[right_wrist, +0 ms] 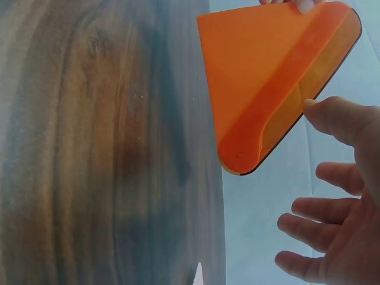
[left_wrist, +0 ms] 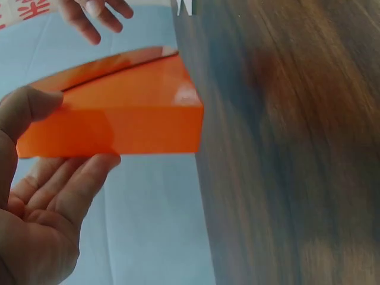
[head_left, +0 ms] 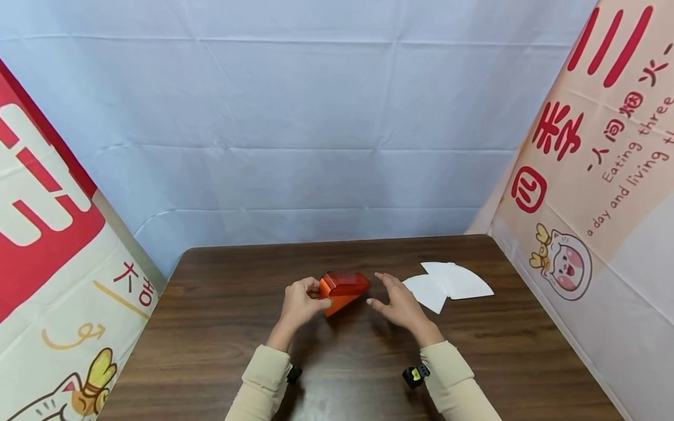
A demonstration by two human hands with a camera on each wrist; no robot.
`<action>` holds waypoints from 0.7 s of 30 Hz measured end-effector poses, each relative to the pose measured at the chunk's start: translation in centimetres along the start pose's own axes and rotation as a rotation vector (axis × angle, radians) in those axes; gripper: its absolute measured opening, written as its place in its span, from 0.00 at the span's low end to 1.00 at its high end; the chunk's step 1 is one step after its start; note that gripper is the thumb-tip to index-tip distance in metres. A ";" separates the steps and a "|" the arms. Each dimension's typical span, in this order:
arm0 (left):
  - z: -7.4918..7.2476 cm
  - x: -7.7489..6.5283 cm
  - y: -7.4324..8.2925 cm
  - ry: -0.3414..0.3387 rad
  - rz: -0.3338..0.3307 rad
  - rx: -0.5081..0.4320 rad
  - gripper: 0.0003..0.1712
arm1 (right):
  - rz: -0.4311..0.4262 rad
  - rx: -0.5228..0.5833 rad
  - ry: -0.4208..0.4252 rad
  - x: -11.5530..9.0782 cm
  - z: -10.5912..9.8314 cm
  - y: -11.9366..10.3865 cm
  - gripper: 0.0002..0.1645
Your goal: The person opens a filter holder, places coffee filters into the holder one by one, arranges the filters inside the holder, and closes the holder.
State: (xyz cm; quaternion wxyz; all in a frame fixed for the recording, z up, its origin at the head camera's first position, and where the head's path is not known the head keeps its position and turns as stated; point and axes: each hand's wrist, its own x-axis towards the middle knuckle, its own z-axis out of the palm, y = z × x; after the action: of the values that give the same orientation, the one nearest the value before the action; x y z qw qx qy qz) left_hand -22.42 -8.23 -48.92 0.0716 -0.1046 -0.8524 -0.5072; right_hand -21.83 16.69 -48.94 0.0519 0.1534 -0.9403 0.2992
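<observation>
An orange, wedge-shaped filter-paper holder (head_left: 344,285), with a darker see-through front, is held up above the table. My left hand (head_left: 304,304) pinches its left end, thumb on one side and fingers beneath, as the left wrist view shows. To its right is my right hand (head_left: 401,304), fingers spread and holding nothing. In the right wrist view the right thumb (right_wrist: 338,116) overlaps the edge of the holder (right_wrist: 255,71); I cannot tell whether it touches. White fan-shaped paper filters (head_left: 463,283) lie on the table beyond my right hand.
The dark wood table (head_left: 226,327) has a pale cloth (head_left: 295,117) hanging behind it. Printed cloths (head_left: 595,222) stand along the right and left sides. Small black cameras (head_left: 416,374) are strapped to both wrists.
</observation>
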 end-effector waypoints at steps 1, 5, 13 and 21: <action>-0.1 -0.1 0.0 -0.019 0.004 -0.009 0.11 | -0.010 0.012 0.008 -0.1 0.0 0.0 0.40; -0.4 -0.4 -0.3 -0.094 0.038 -0.041 0.10 | -0.040 0.038 0.042 -0.6 0.2 0.0 0.39; -0.7 -1.1 -0.9 -0.187 0.087 -0.060 0.11 | -0.038 0.072 0.021 -1.6 0.5 -0.1 0.40; -1.3 -1.4 -1.7 -0.231 0.119 -0.057 0.12 | -0.045 0.188 -0.003 -1.8 1.2 -0.2 0.40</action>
State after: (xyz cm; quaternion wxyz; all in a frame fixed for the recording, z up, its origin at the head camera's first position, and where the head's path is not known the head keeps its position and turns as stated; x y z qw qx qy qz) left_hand -21.43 -10.28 -50.10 -0.0001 -0.2145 -0.8325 -0.5108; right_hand -20.02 16.30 -50.10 0.0425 0.1791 -0.9044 0.3849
